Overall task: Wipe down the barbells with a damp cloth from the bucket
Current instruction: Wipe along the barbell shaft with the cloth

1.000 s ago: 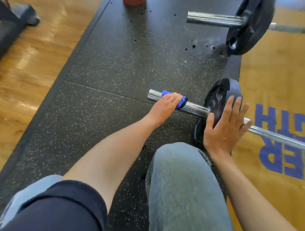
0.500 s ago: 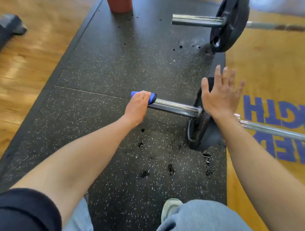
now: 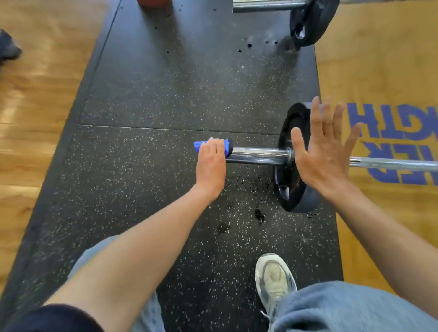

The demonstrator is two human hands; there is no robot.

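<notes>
A chrome barbell (image 3: 258, 155) lies across the black rubber mat (image 3: 166, 99), with a black weight plate (image 3: 292, 189) on its sleeve. My left hand (image 3: 212, 163) grips a blue cloth (image 3: 198, 145) wrapped around the outer end of the sleeve. My right hand (image 3: 322, 151) is flat, fingers spread and straight, in front of the upper part of the plate; whether it touches the plate I cannot tell. A second barbell (image 3: 265, 4) with its own plate (image 3: 312, 21) lies at the far edge of the mat. The red bucket (image 3: 151, 2) shows only as a sliver at the top.
Wet spots darken the mat below the sleeve (image 3: 259, 214). My shoe (image 3: 275, 279) and jeans (image 3: 343, 308) are at the bottom. Wooden floor (image 3: 35, 94) runs along the left; a yellow platform with blue lettering (image 3: 391, 123) lies on the right.
My left hand has slid the blue cloth outward along the sleeve to its end. My right hand stayed spread at the plate. The view has pulled back and my knee has dropped out of the centre.
</notes>
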